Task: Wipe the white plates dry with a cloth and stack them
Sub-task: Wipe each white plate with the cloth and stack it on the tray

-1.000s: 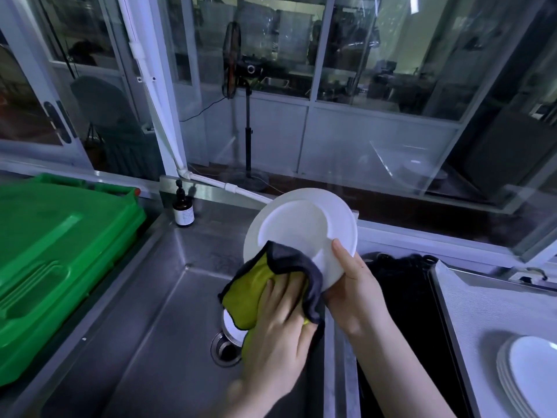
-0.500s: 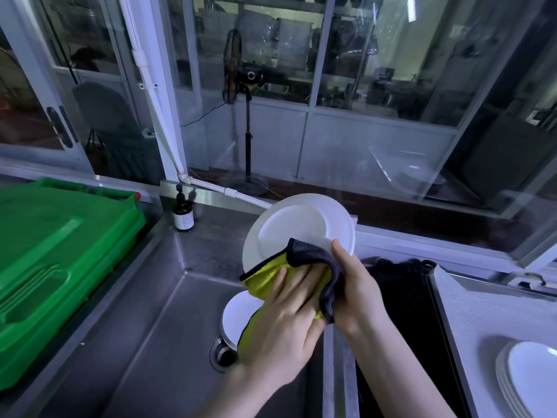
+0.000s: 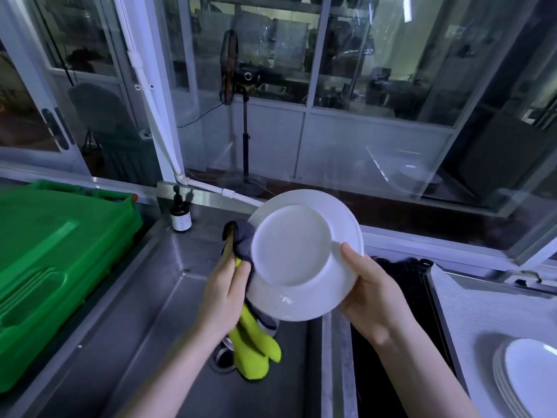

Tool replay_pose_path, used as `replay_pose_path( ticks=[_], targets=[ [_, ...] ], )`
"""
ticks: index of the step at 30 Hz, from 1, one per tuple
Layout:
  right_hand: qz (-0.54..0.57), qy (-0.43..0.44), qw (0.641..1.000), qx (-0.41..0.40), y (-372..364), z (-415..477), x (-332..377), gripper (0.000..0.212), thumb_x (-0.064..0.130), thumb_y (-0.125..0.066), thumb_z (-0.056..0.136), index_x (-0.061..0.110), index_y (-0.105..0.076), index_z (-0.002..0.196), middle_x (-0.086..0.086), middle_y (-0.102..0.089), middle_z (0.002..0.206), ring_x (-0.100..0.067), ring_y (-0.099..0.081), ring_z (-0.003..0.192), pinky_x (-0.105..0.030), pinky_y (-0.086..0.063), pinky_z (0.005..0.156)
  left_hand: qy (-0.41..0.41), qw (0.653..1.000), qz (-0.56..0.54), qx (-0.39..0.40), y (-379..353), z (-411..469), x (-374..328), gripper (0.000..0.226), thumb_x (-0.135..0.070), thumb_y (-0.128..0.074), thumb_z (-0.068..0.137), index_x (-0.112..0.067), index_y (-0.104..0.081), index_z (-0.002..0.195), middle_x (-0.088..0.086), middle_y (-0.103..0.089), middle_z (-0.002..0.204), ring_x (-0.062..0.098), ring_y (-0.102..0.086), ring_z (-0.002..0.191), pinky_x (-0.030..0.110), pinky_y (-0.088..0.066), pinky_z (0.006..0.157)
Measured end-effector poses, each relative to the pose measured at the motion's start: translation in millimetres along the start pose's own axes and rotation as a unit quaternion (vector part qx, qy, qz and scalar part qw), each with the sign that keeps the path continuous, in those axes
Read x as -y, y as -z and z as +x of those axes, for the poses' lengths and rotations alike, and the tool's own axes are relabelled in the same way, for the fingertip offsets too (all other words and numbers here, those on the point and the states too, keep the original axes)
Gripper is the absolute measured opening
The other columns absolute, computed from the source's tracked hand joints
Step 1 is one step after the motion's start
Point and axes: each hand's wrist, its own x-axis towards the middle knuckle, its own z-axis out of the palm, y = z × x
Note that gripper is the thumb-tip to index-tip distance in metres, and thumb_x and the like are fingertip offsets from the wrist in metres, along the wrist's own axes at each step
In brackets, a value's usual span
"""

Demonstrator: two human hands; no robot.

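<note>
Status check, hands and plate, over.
Left hand grips cloth at plate's left edge. Right hand holds plate, underside facing camera, over sink. Nothing obstructing.

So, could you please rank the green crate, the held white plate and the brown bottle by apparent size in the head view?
1. green crate
2. held white plate, though nearness enlarges it
3. brown bottle

Green crate (image 3: pixel 54 254) at left — brown bottle (image 3: pixel 180 217) at sink (image 3: pixel 144 312) corner; fan (image 3: pixel 232 76) beyond glass.
</note>
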Motion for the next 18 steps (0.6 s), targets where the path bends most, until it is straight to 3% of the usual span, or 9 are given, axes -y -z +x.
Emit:
replay_pose_path(
  ticks=[3,5,8,11,13,15,18],
  targets=[
    [-0.071,-0.043,0.996,0.035,-1.1,-0.3,4.0,0.047,0.026,-0.071,0.081,0.0,-0.068,0.12,-0.024,-0.068,0.122,-0.036,-0.068,0.107,-0.042,-0.059,0.086,-0.088,0.992,0.059,0.071,9.0,24.1,-18.8,0.056,-0.025,-0.037,0.099,-0.012,-0.029,0.153,-0.005,-0.026,0.159,0.01,-0.024,0.147,0.023,-0.017,0.12],
    [-0.106,-0.062,0.991,0.051,-5.2,1.2,3.6,0.04,0.024,-0.075,0.077,0.001,-0.074,0.11,-0.023,-0.071,0.115,-0.032,-0.071,0.1,-0.039,-0.059,0.082,-0.2,0.967,0.113,0.11,6.7,31.1,-31.4,0.054,-0.024,-0.038,0.098,-0.019,-0.021,0.149,-0.014,-0.015,0.155,0.001,-0.013,0.147,0.014,-0.006,0.118],
    [-0.125,-0.081,0.986,0.076,-11.2,3.4,-0.6,0.024,0.019,-0.073,0.08,0.006,-0.078,0.099,-0.018,-0.075,0.104,-0.026,-0.073,0.093,-0.032,-0.058,0.076,-0.345,0.9,0.22,0.153,-2.9,30.2,-38.5,0.051,-0.026,-0.037,0.101,-0.011,-0.031,0.15,-0.003,-0.021,0.158,0.011,-0.014,0.15,0.03,-0.007,0.123],
    [-0.135,-0.08,0.984,0.083,-9.8,4.6,-2.6,0.022,0.019,-0.074,0.079,0.006,-0.078,0.096,-0.018,-0.075,0.102,-0.027,-0.073,0.092,-0.032,-0.057,0.077,-0.402,0.863,0.261,0.161,-10.7,21.9,-31.8,0.051,-0.026,-0.039,0.101,-0.008,-0.04,0.148,0.004,-0.026,0.16,0.02,-0.016,0.151,0.04,-0.01,0.123],
    [-0.142,-0.074,0.984,0.084,-8.5,3.9,-2.2,0.028,0.02,-0.076,0.079,0.003,-0.077,0.1,-0.02,-0.074,0.104,-0.029,-0.073,0.094,-0.033,-0.057,0.078,-0.407,0.868,0.244,0.149,-11.5,18.3,-27.5,0.05,-0.026,-0.04,0.101,-0.006,-0.041,0.147,0.004,-0.027,0.159,0.022,-0.02,0.15,0.041,-0.014,0.122],
    [-0.139,-0.069,0.985,0.078,-6.8,2.7,-2.4,0.034,0.022,-0.076,0.079,0.001,-0.076,0.104,-0.022,-0.073,0.108,-0.031,-0.072,0.096,-0.034,-0.057,0.079,-0.372,0.897,0.208,0.12,-11.3,19.6,-24.3,0.048,-0.023,-0.042,0.101,-0.001,-0.044,0.144,0.004,-0.032,0.154,0.024,-0.029,0.147,0.041,-0.02,0.12],
    [-0.134,-0.058,0.987,0.069,-3.1,0.3,-0.1,0.036,0.024,-0.073,0.081,0.001,-0.075,0.109,-0.022,-0.072,0.111,-0.031,-0.072,0.098,-0.033,-0.057,0.078,-0.194,0.974,0.096,0.067,-8.9,20.2,-22.8,0.052,-0.023,-0.042,0.098,-0.008,-0.037,0.147,0.005,-0.034,0.154,0.022,-0.034,0.142,0.035,-0.024,0.118]
  ],
)
